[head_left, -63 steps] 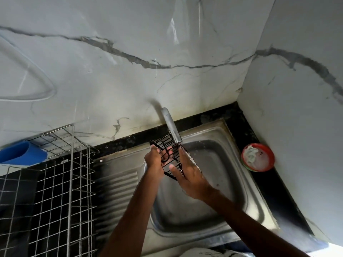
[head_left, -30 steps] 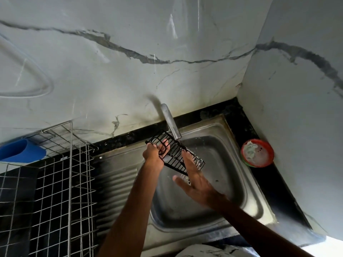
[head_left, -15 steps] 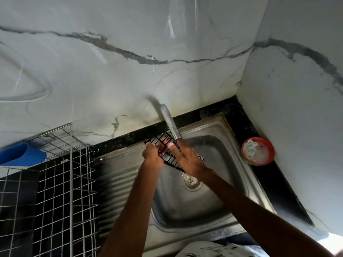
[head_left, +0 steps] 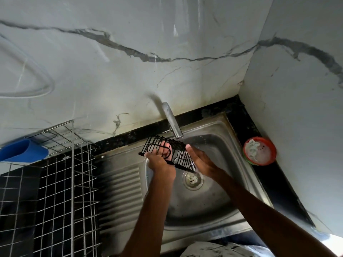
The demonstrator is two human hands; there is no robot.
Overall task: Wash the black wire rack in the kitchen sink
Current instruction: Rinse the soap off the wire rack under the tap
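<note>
A silver wire dish rack (head_left: 61,182) stands on the dark counter (head_left: 274,184) at the left, with a blue holder (head_left: 22,150) hung at its upper back corner. A red-rimmed dish (head_left: 259,151) holding white foamy matter and a pale lump sits on the counter in the right corner, near the marbled wall (head_left: 130,71). A clear loop of tube (head_left: 44,89) lies against the wall at the far left.

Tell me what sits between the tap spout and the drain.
In the head view, the black rack sits there, held under the spout above the drain by the left hand and right hand.
</note>
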